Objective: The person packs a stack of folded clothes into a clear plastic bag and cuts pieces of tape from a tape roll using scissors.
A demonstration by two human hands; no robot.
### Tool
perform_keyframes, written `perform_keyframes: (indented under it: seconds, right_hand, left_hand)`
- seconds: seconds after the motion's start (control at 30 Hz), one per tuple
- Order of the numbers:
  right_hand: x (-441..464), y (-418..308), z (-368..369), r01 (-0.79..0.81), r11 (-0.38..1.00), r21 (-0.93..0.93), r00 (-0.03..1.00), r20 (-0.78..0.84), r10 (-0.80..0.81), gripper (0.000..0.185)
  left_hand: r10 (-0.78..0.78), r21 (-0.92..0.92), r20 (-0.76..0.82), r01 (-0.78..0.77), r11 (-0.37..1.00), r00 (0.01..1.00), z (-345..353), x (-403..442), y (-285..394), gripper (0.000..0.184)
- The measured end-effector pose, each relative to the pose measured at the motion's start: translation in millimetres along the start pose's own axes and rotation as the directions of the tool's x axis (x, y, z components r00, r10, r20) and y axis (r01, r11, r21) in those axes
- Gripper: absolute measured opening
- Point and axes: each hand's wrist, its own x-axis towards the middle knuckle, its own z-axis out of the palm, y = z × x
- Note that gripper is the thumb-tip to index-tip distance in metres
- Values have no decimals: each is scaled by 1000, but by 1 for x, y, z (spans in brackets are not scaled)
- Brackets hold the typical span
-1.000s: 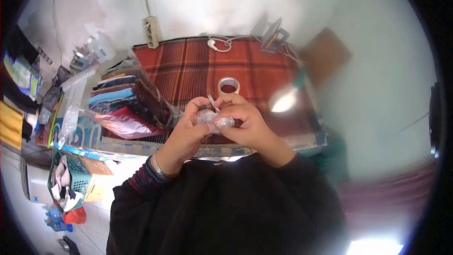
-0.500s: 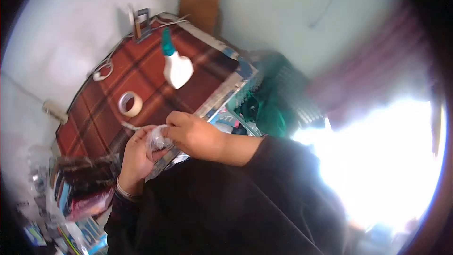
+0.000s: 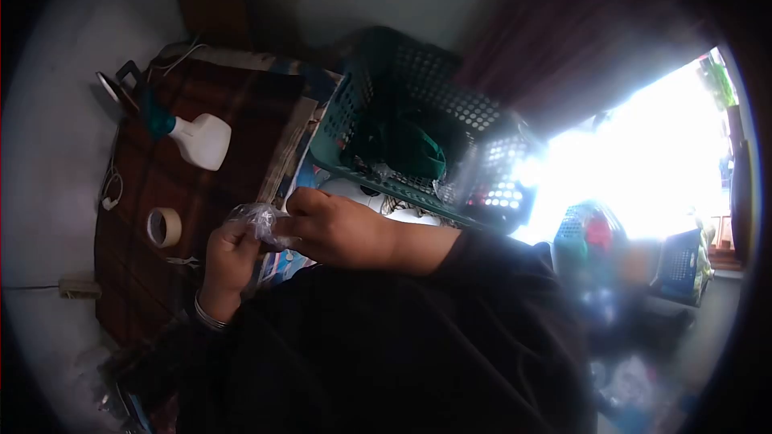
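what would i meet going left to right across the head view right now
power strip → roll of tape → left hand → right hand → dark blue crate near the right edge

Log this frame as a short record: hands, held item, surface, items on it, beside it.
left hand: pinching crumpled clear plastic
right hand: fingers on the same plastic
held item: clear plastic; contents unclear
surface: dark red plaid cloth
on surface: tape roll, white spray bottle with green head, iron
beside surface: green perforated basket
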Motion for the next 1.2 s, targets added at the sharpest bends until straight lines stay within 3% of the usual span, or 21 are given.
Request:
perform_keyframes:
  seconds: [0.03, 0.07, 0.1, 0.17, 0.23, 0.3, 0.33, 0.37, 0.43, 0.47, 0.57, 0.67, 0.73, 0.83, 0.87, 0.93, 1.0, 1.07, 1.13, 1.17, 1.2]
  right_hand:
    - [-5, 0, -4, -52, 999, -8, 998, 20, 53, 33]
    - [-11, 3, -9, -61, 998, -11, 998, 19, 61, 33]
    - [-16, 7, -17, 12, 999, 49, 999, -45, -10, 30]
    - [-29, 15, -35, 58, 991, 118, 993, -109, -45, 25]
    - [-49, 24, -45, -37, 981, 193, 991, -121, 61, 23]
    - [-70, 32, -54, -197, 942, 271, 975, -44, 217, 21]
    - [-72, 24, -65, -483, 817, 317, 859, -13, 513, 19]
    - [-74, 17, -78, -715, 608, 345, 656, 34, 754, 17]
    - [-119, 63, -105, -580, 814, 43, 772, -291, 565, 20]
    - [-136, 81, -123, -618, 785, -34, 742, -355, 569, 31]
    - [-195, 144, -163, -809, 529, -256, 585, -263, 768, 76]
    - [-190, 166, -138, -708, 108, -698, 431, -306, 849, 103]
    - [-129, 169, -108, -716, 447, -536, 614, -179, 768, 90]
    - [-16, 121, -45, -525, 716, -461, 736, 177, 654, 68]
    - [16, 99, -23, -471, 757, -454, 764, 219, 607, 68]
    - [66, 61, 19, -300, 944, -140, 841, 428, 331, 48]
    - [106, 32, 64, -229, 968, -103, 841, 479, 250, 40]
    - [132, 16, 100, -197, 976, -88, 838, 502, 214, 34]
    - [153, 14, 125, -144, 962, -231, 886, 403, 230, 30]
    - [163, 16, 135, -148, 958, -247, 892, 386, 237, 30]
    - [170, 16, 143, -290, 943, -161, 887, 325, 328, 31]
  left_hand:
    - [236, 426, 106, -258, 867, 966, 5, 6, 5, 22]
    - [389, 723, 298, -472, 504, 872, 9, 12, 8, 19]
    - [386, 720, 300, -473, 508, 872, 11, 19, 4, 19]
    - [499, 845, 245, -436, 311, 831, 10, 29, -8, 15]
    - [434, 852, 192, -369, 371, 880, 23, 34, -9, 12]
    - [457, 805, 310, -486, 340, 834, 28, 38, -19, 11]
    - [378, 786, 375, -507, 354, 846, 29, 40, -17, 12]
    - [381, 792, 362, -496, 356, 851, 24, 38, -17, 12]
    - [207, 647, 209, -294, 703, 956, 10, 30, -15, 16]
    - [166, 617, 197, -254, 745, 966, 4, 20, -7, 17]
    - [161, 499, 108, -194, 845, 981, -20, -16, -8, 18]
    - [139, 505, -83, -79, 860, 987, -30, -72, 9, 19]
    - [168, 472, -259, -27, 881, 951, -34, -112, 19, 19]
    - [231, 403, -425, -46, 914, 875, -45, -178, 31, 17]
    - [334, 463, -459, -99, 881, 823, -47, -203, 31, 17]
    - [563, 611, -454, -219, 761, 690, -54, -249, 26, 17]
    - [657, 656, -546, -223, 721, 520, -53, -296, 19, 18]
    - [648, 660, -682, -94, 745, 340, -52, -338, 11, 19]
    - [634, 628, -755, -95, 772, 165, -61, -371, -12, 23]
    - [622, 614, -756, -106, 782, 206, -70, -391, -23, 25]
    - [584, 562, -777, -156, 812, 236, -72, -400, -26, 26]
